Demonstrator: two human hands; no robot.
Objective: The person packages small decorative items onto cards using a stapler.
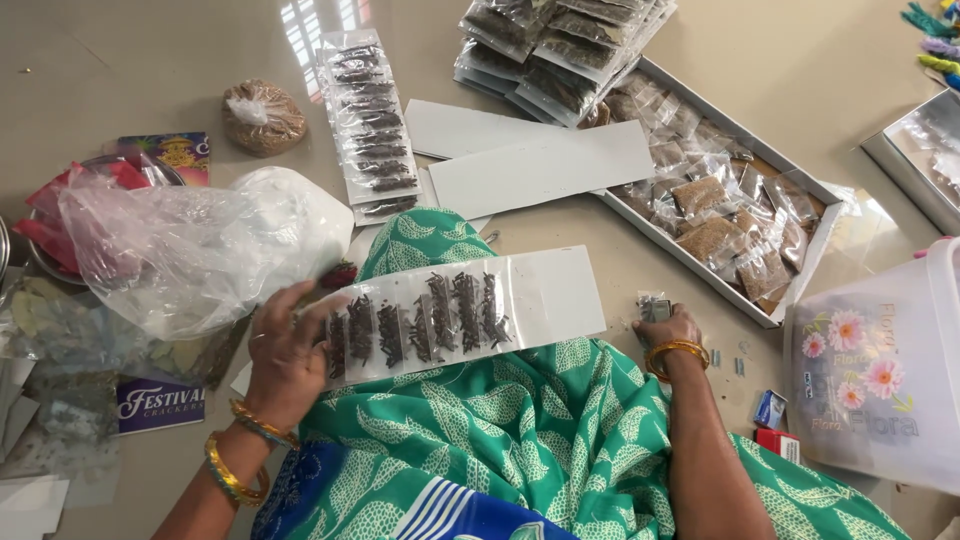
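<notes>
The card (pixel 455 313) lies across my lap on the green cloth (pixel 520 420), a long white strip with small clear packets of dark spice fixed in a row along its left half; its right end is bare. My left hand (pixel 285 350) holds the card's left end, thumb on top and fingers curled under the edge, pinching it. My right hand (pixel 668 328) is off the card's right end, down on the floor, its fingers closed around a small stapler (pixel 655 308) that shows just above the knuckles.

Beyond the card, toward the middle of the floor, two blank white cards (pixel 540 160) lie overlapped. Left of them is a filled card (pixel 365 125) of the same dark packets. At the far edge, finished cards sit in a stack (pixel 560 45), touching the near corner of a flat tray (pixel 795 265) filled with small packets of brown spice. At my left lies a crumpled clear bag (pixel 200 245) over a steel bowl (pixel 40 260), with a tied bag of brown seed (pixel 262 117) behind it. At my right stands a flowered plastic box (pixel 880 370).
</notes>
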